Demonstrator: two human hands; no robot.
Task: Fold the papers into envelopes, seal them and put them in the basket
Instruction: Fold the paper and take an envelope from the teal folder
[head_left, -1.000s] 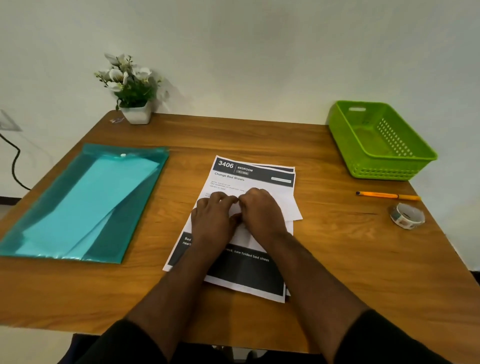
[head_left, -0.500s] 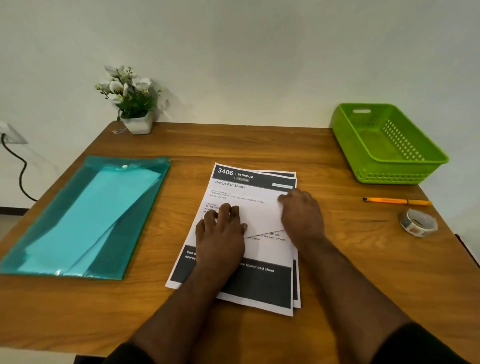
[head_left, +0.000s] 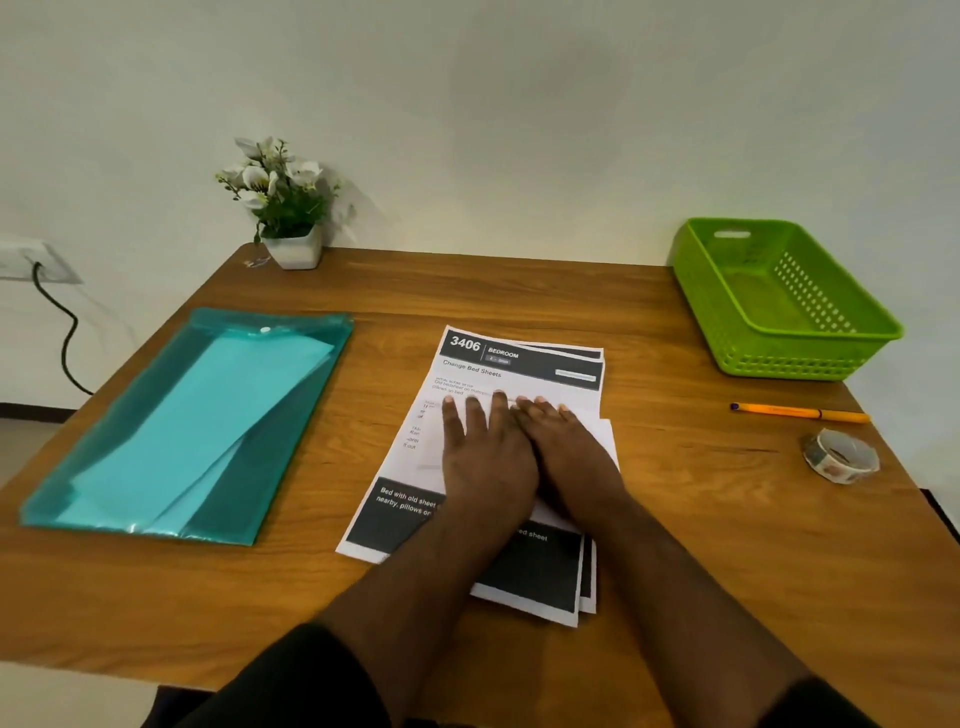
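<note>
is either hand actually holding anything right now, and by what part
Nothing is gripped. The left hand and right hand lie flat, fingers straight, pressing the middle of the folded white printed paper on the paper stack.

Soft even light, wide-angle warp, slight blur

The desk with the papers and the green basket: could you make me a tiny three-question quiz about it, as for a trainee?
1. True or false: the green basket already holds an envelope.
2. What are the left hand and right hand doing? A) pressing flat on the printed papers B) holding the tape roll C) writing with the orange pen
3. Fill in: the teal folder lies to the ___ of the papers.

Key: 1 false; 2 A; 3 left.
</note>
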